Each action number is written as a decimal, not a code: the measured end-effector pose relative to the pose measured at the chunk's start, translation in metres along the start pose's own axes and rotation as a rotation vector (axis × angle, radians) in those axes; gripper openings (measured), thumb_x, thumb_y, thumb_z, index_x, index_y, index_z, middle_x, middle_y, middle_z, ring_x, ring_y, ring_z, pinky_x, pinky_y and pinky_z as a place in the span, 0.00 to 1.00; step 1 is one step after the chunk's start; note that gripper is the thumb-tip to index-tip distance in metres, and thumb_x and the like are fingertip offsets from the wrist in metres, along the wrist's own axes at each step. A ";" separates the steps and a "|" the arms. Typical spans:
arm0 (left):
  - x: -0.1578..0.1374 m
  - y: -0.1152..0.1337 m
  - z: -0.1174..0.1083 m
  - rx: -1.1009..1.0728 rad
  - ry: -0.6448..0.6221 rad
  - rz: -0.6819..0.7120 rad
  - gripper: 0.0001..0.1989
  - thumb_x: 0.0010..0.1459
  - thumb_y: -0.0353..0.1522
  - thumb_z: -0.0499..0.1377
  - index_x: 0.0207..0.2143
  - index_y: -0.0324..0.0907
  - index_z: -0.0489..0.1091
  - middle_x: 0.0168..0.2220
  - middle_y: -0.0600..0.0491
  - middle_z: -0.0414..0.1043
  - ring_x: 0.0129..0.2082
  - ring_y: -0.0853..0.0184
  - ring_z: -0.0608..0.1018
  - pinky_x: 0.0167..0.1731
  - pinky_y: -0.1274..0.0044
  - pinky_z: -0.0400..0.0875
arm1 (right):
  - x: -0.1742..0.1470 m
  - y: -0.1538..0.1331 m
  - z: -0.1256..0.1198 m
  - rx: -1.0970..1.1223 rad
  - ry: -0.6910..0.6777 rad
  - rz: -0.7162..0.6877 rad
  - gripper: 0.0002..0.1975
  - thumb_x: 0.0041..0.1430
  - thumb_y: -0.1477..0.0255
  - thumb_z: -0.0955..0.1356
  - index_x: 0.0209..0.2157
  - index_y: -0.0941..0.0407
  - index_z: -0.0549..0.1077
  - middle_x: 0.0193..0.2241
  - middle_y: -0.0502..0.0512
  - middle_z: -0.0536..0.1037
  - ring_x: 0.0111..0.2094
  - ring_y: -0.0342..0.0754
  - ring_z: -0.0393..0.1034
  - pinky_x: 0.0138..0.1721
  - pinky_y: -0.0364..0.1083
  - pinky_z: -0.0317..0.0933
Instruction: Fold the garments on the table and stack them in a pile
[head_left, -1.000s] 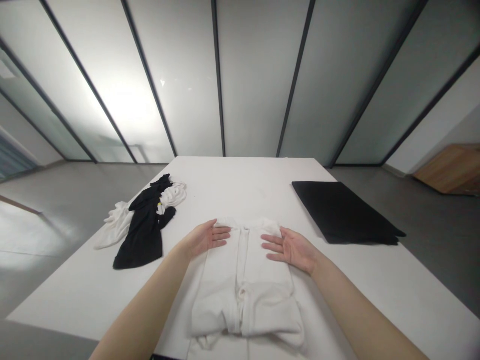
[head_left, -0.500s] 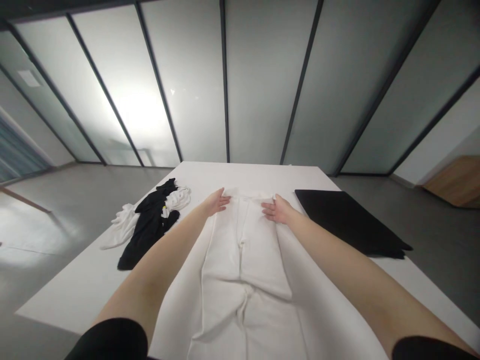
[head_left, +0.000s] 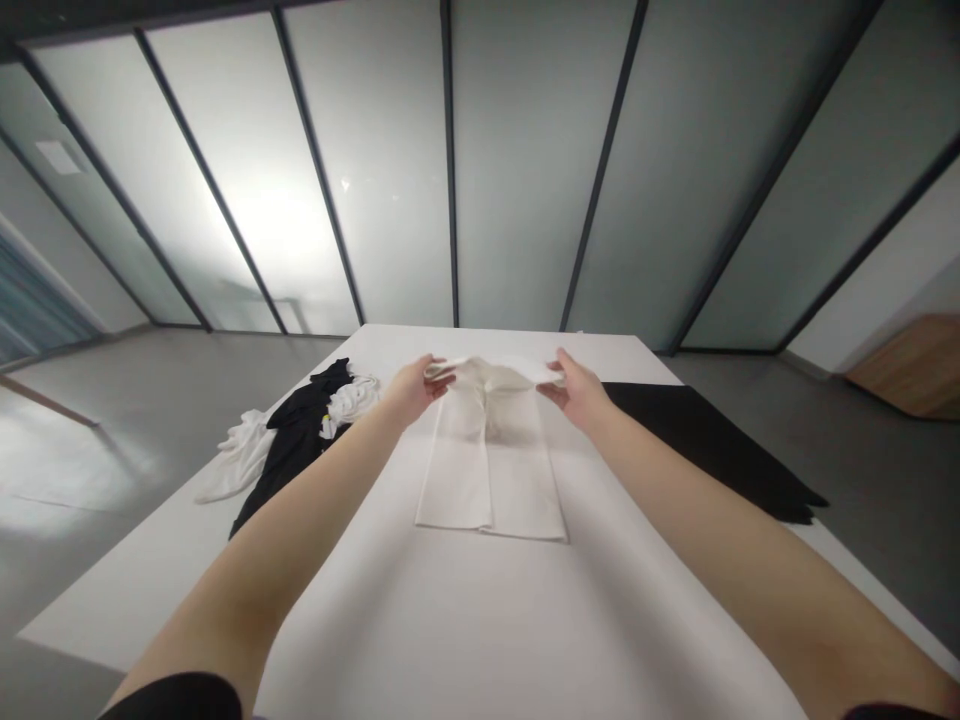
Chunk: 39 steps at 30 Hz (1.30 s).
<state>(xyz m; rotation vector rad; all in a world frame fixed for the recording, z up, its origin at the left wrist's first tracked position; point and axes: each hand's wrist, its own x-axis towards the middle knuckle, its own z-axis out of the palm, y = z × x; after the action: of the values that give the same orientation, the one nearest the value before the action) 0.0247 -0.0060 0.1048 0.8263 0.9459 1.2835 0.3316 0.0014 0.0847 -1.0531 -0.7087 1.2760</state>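
Observation:
White trousers (head_left: 491,485) lie doubled over in the middle of the white table, with two legs side by side and their edges toward me. The far end is lifted off the table and bunches in the centre. My left hand (head_left: 415,390) pinches its left corner, fingers wrapped round the cloth. On the opposite corner my right hand (head_left: 579,392) is closed in the same way, thumb on top. The cloth sags between the two hands.
On the left of the table (head_left: 480,620) lies a loose pile of black clothes (head_left: 296,430) and white clothes (head_left: 244,455). A flat folded black cloth (head_left: 697,440) rests on the right. Behind the table stands a frosted glass wall (head_left: 517,180) with dark frames.
The near part of the trousers has been folded away from me onto the far part. Both hands, lying open on the cloth before, now grip its corners, raised and slightly farther apart.

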 end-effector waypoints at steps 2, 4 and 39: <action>-0.031 -0.032 -0.020 0.035 0.005 -0.165 0.07 0.63 0.31 0.66 0.42 0.36 0.75 0.42 0.41 0.80 0.38 0.60 0.85 0.34 0.76 0.76 | -0.026 0.030 -0.024 0.035 -0.035 0.238 0.07 0.69 0.65 0.71 0.45 0.50 0.72 0.34 0.50 0.77 0.24 0.41 0.71 0.30 0.43 0.79; -0.059 -0.062 -0.037 0.068 -0.006 -0.264 0.11 0.60 0.25 0.66 0.45 0.36 0.74 0.43 0.41 0.79 0.38 0.60 0.86 0.36 0.75 0.79 | -0.056 0.058 -0.044 0.017 -0.042 0.338 0.09 0.69 0.70 0.71 0.49 0.52 0.71 0.33 0.52 0.78 0.23 0.43 0.73 0.29 0.45 0.80; -0.112 -0.085 -0.066 0.168 -0.025 -0.257 0.27 0.61 0.26 0.60 0.63 0.40 0.68 0.38 0.47 0.78 0.32 0.62 0.83 0.35 0.63 0.85 | -0.135 0.071 -0.082 -0.126 -0.260 0.395 0.11 0.60 0.82 0.69 0.41 0.55 0.78 0.32 0.53 0.81 0.33 0.48 0.79 0.33 0.47 0.80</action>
<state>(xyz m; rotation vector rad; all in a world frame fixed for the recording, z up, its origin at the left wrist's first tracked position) -0.0057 -0.1281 0.0133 0.8187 1.1124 0.9802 0.3495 -0.1511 0.0048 -1.1802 -0.8098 1.7494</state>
